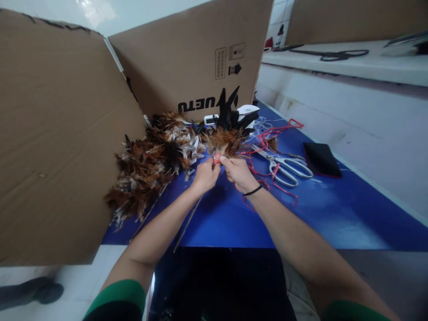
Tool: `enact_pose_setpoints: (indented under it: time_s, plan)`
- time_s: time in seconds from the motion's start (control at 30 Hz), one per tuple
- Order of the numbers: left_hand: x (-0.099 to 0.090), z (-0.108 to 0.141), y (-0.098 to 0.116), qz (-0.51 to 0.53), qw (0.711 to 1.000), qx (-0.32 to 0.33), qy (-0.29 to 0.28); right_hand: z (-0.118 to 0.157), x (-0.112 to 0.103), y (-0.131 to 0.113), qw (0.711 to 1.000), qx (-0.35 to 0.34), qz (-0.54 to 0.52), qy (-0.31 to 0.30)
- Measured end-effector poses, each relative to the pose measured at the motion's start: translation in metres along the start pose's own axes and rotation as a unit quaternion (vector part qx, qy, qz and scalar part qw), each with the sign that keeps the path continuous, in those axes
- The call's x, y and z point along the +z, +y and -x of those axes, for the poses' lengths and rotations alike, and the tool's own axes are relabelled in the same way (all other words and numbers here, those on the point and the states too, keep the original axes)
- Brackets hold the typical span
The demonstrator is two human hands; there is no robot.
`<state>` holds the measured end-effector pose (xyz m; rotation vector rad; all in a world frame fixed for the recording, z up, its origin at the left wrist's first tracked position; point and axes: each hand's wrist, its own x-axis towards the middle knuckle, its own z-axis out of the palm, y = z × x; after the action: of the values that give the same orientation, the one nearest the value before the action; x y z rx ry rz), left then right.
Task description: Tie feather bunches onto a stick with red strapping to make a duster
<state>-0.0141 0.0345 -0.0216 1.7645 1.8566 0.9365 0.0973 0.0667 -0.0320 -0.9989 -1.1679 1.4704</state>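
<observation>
My left hand (205,176) is closed around the base of a feather duster (227,133), with brown feathers below and long black ones on top. My right hand (241,174), a black band at its wrist, pinches the pink-red binding (217,158) at that base from the other side. A thin stick (190,219) slants down from beneath my left hand; its upper end is hidden. Red plastic string (265,138) lies tangled to the right of my right hand. Beside it rest large scissors (284,167) with silver handles, blades parted.
A heap of brown and white feathers (147,165) lies left on the blue tabletop (227,223). Tall cardboard panels (187,53) stand behind and left. A black flat device (321,159) lies right. Dark scissors (344,55) rest on a white ledge (394,62).
</observation>
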Motion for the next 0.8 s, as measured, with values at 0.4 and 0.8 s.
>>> enact_pose_setpoints:
  time_s: [0.4,0.8]
  plan:
    - [-0.001,0.013,0.001,0.193,0.98,-0.042,-0.012,0.001,0.006,0.008,0.998,-0.001,-0.05,0.031]
    - [-0.01,0.012,-0.013,0.442,0.872,-0.182,-0.11,-0.002,-0.002,0.019,0.988,-0.022,0.128,-0.087]
